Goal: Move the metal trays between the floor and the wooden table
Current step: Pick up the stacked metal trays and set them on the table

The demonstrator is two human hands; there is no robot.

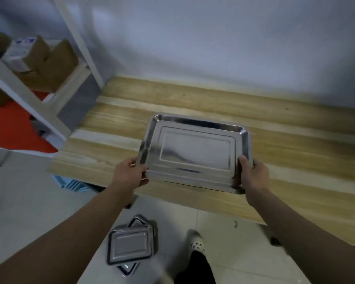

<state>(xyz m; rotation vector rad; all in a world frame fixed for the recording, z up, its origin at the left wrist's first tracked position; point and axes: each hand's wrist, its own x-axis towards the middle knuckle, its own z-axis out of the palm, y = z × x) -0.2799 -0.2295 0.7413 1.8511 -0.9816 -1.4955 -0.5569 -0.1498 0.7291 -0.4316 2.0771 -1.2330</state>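
Note:
A shiny rectangular metal tray (195, 152) is over the front part of the wooden table (285, 144). My left hand (129, 173) grips its near left corner and my right hand (252, 175) grips its near right corner, thumbs on the rim. I cannot tell whether the tray rests on the wood or hovers just above it. On the tiled floor below the table's front edge lies a loose stack of metal trays (130, 245), turned at different angles.
A white shelf frame (29, 93) with cardboard boxes (55, 62) stands at the left, beside a red floor patch (14, 128). A blue crate (72, 184) sits under the table's left end. My foot in a pale shoe (197, 241) stands right of the floor stack.

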